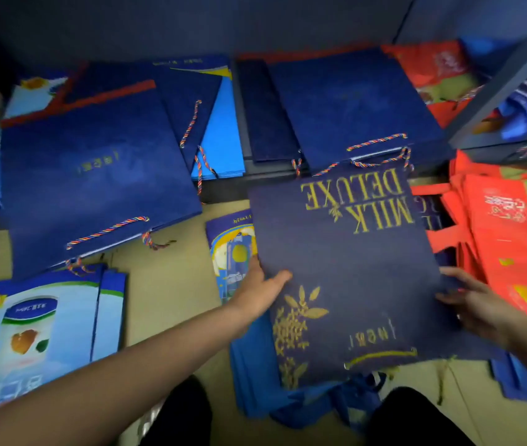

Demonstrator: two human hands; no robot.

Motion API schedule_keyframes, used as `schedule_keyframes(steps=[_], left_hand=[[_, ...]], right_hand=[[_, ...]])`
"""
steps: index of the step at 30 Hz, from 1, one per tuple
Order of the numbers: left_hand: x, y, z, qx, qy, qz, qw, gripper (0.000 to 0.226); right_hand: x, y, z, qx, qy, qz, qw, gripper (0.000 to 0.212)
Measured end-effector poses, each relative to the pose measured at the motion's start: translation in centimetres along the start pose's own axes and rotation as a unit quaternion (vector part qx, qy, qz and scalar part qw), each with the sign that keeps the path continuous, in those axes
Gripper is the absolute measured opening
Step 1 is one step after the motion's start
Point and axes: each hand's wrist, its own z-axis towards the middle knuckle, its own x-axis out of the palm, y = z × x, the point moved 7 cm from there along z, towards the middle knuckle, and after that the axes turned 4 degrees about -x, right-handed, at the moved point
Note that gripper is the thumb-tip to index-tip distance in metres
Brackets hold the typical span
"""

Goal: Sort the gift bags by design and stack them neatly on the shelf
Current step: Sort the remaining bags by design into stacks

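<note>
A dark navy gift bag (349,268) with gold "MILK DELUXE" lettering and a gold plant print lies flat in front of me, held between both hands. My left hand (260,292) grips its left edge, thumb on top. My right hand (474,304) holds its right edge, fingers spread along the side. On the low shelf (226,186) behind lie plain navy bags with twisted rope handles: a big one on the left (94,175) and a stack on the right (352,107).
Red and green bags (513,226) are piled at the right, with more at the shelf's back right (439,75). Light blue printed bags (30,323) lie at the lower left. Blue fabric bags (288,391) sit under the held bag. A metal shelf post (497,85) slants at the right.
</note>
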Motion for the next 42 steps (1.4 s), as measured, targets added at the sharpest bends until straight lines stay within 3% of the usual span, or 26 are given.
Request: schedule_keyframes(steps=[2,5,8,15,18,22,24,26,29,30,32,34,35,40,42], left_hand=[[1.2,2.1,1.6,-0.071,-0.013,-0.007,0.997,0.039],[1.4,3.9,2.9,-0.097,-0.085,0.093,0.987,0.048],[1.8,3.0,3.3,-0.067,-0.122,0.143,0.980,0.045],[7.7,-4.0,4.8,0.069,-0.117,0.223,0.965,0.046],[12.3,-5.3,5.0,0.072,-0.062,0.198,0.976,0.051],[18.3,-5.2,5.2,0.001,0.054,0.096,0.994,0.088],[19.5,-5.7,5.3,0.017,0.041,0.056,0.997,0.082],[19.5,-5.6,5.9,0.036,-0.002,0.132,0.991,0.077],[17.8,-4.3,6.7,0.039,-0.011,0.350,0.936,0.080],[17.2,-3.9,6.7,0.052,0.001,0.441,0.896,0.079],[16.1,-3.5,6.3,0.119,0.019,0.618,0.777,0.074],[15.7,-3.2,5.5,0.211,0.039,0.702,0.679,0.065],[15.6,-2.9,5.0,0.241,0.059,0.720,0.648,0.062],[14.0,0.5,3.5,0.264,0.174,0.731,0.605,0.059],[12.6,1.9,2.8,0.268,0.203,0.740,0.582,0.072]], right_hand=[[-2.1,-3.0,1.3,0.026,-0.056,-0.089,0.994,0.036],[-4.0,-4.9,4.3,-0.011,-0.088,-0.313,0.946,0.062],[-3.8,-4.3,6.3,-0.082,-0.113,-0.419,0.897,0.063],[-9.9,-1.3,6.9,-0.135,-0.227,-0.418,0.869,0.061],[-14.4,-0.8,7.0,-0.136,-0.259,-0.419,0.860,0.060],[-21.0,0.3,6.1,-0.091,-0.333,-0.402,0.848,0.056],[-21.6,0.5,5.7,-0.090,-0.341,-0.372,0.859,0.053],[-20.1,0.0,5.9,-0.115,-0.319,-0.361,0.869,0.051],[-18.0,-2.5,6.9,-0.120,-0.294,-0.349,0.882,0.054],[-17.7,-3.3,7.1,-0.108,-0.291,-0.344,0.886,0.056],[-17.4,-3.9,7.3,-0.097,-0.288,-0.336,0.891,0.057],[-17.3,-3.5,7.3,-0.104,-0.287,-0.338,0.890,0.056],[-17.2,-3.1,7.3,-0.111,-0.292,-0.339,0.887,0.055],[-16.7,-0.2,6.4,-0.145,-0.326,-0.346,0.868,0.050],[-16.3,0.0,6.5,-0.140,-0.305,-0.360,0.871,0.050]])
